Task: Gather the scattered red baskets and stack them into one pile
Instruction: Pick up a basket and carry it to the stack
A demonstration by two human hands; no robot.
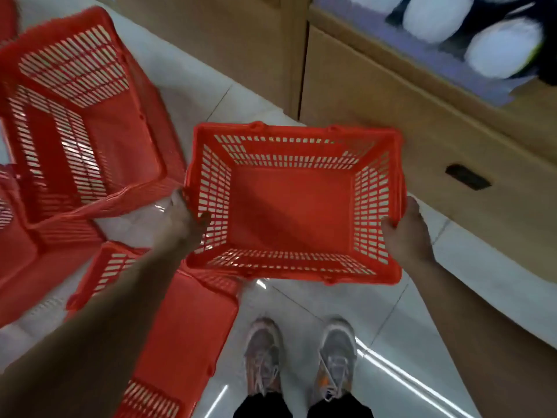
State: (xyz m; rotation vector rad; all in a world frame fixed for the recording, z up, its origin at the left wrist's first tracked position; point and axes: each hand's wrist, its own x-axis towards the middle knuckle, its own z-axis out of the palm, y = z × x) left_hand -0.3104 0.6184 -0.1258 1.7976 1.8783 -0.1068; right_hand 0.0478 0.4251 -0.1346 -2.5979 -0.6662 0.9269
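Note:
I hold a red slotted plastic basket in the air over the floor, its open top facing me and nothing inside. My left hand grips its left rim, thumb hooked over the edge. My right hand grips the right rim the same way. Another red basket lies tipped on its side at the upper left. A third red basket sits on the floor beneath my left forearm. More red baskets show at the left edge, partly cut off.
Brown cardboard boxes line the right and top, one with a hand slot. White round items sit on a shelf at the top right. My two grey shoes stand on pale glossy floor tiles below the held basket.

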